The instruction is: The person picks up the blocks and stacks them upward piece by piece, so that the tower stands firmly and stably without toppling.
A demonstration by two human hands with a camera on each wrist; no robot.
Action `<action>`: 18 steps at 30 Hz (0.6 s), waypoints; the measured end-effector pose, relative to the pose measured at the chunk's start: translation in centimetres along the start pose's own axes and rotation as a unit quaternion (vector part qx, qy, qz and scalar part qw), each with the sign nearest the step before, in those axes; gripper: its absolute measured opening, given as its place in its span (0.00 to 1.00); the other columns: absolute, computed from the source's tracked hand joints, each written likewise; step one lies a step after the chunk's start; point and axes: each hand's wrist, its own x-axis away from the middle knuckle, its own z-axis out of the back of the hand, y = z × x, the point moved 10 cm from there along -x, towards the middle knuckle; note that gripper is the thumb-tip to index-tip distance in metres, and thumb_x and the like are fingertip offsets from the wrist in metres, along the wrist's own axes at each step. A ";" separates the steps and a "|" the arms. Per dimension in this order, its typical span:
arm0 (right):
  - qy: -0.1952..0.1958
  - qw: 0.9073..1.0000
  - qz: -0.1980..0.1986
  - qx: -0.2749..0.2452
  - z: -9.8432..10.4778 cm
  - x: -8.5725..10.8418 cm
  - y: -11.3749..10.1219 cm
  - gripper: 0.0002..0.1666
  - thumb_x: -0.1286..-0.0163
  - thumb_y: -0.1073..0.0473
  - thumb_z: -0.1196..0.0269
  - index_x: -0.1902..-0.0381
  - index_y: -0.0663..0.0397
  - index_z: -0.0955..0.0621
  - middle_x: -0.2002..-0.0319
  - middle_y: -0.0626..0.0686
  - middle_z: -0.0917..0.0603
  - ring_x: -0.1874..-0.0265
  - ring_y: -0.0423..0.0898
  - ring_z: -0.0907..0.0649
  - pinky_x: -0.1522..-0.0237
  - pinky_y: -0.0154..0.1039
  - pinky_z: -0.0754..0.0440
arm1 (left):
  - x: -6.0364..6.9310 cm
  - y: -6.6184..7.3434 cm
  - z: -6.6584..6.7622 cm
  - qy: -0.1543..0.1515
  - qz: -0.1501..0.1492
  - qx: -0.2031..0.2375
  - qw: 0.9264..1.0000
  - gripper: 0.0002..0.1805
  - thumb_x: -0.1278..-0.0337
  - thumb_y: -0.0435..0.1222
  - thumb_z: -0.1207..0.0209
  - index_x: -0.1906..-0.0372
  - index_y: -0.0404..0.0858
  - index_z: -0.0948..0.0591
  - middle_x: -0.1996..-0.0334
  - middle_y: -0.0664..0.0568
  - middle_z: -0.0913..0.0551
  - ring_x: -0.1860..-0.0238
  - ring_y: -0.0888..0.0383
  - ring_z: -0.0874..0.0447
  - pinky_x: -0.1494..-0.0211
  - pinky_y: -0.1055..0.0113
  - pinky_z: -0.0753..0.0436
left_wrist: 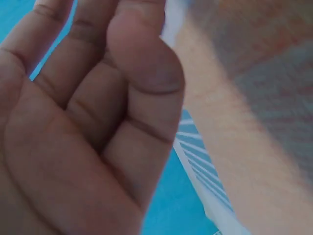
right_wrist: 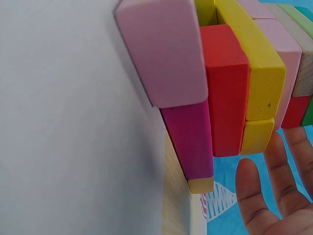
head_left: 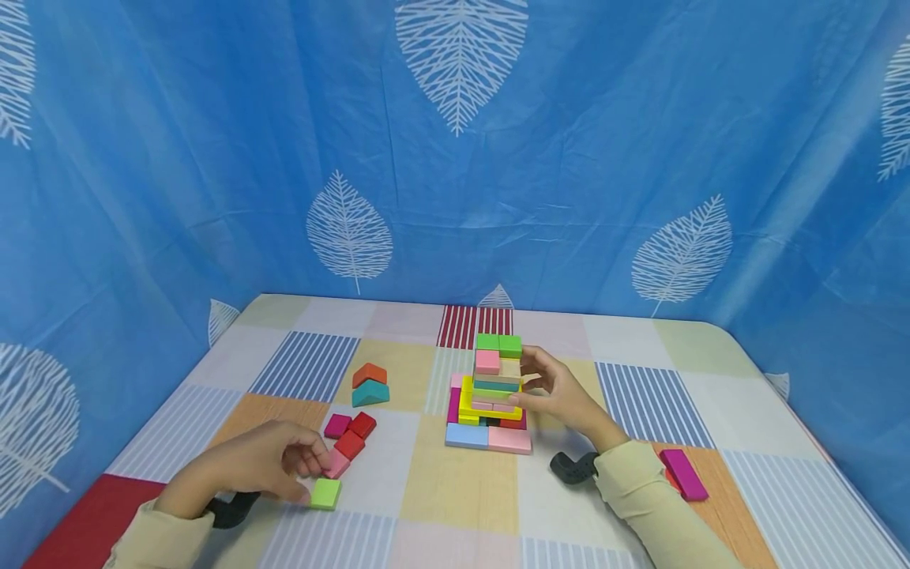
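Observation:
A layered stack of coloured wooden blocks (head_left: 496,387) stands mid-table, two green blocks (head_left: 499,343) at its top. My right hand (head_left: 565,395) is at the stack's right side, thumb near the front and fingers toward the back. In the right wrist view the extended fingers (right_wrist: 281,181) lie close beside the red and yellow blocks; whether they touch is unclear. My left hand (head_left: 259,458) hovers at the left, thumb beside a light green block (head_left: 325,494) and bent fingers close to a pink block (head_left: 336,464). The left wrist view shows nothing held.
Two red blocks (head_left: 350,444) and a magenta block (head_left: 337,426) lie beyond the pink one. Farther back are an orange and a teal roof-shaped block (head_left: 370,393). A magenta bar (head_left: 684,474) lies at the right, partly over a red piece. A patchwork cloth (head_left: 455,490) covers the table.

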 end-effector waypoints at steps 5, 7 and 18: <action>0.001 1.000 0.001 0.001 0.0 0.0 0.0 0.42 0.35 0.64 0.24 0.27 0.69 0.28 0.43 0.65 0.17 0.48 0.51 0.18 0.44 0.41 0.16 | 0.4 -0.4 0.1 0.026 0.037 -0.050 0.998 0.17 0.54 0.26 0.19 0.59 0.38 0.13 0.66 0.56 0.17 0.65 0.62 0.21 0.62 0.69 0.18; 0.001 1.000 0.002 0.002 0.1 0.0 0.0 0.42 0.35 0.65 0.25 0.27 0.69 0.28 0.43 0.65 0.17 0.48 0.52 0.18 0.44 0.42 0.15 | 0.3 -0.4 -0.1 0.032 0.044 -0.062 0.997 0.18 0.55 0.27 0.18 0.60 0.39 0.14 0.67 0.56 0.18 0.67 0.62 0.21 0.63 0.69 0.18; 0.001 1.000 -0.003 0.005 0.0 0.0 0.0 0.42 0.35 0.64 0.25 0.27 0.69 0.28 0.43 0.64 0.17 0.48 0.52 0.18 0.43 0.44 0.15 | -0.1 0.0 -0.8 0.051 0.033 -0.109 0.992 0.18 0.57 0.31 0.16 0.63 0.45 0.14 0.71 0.62 0.18 0.71 0.66 0.22 0.67 0.69 0.20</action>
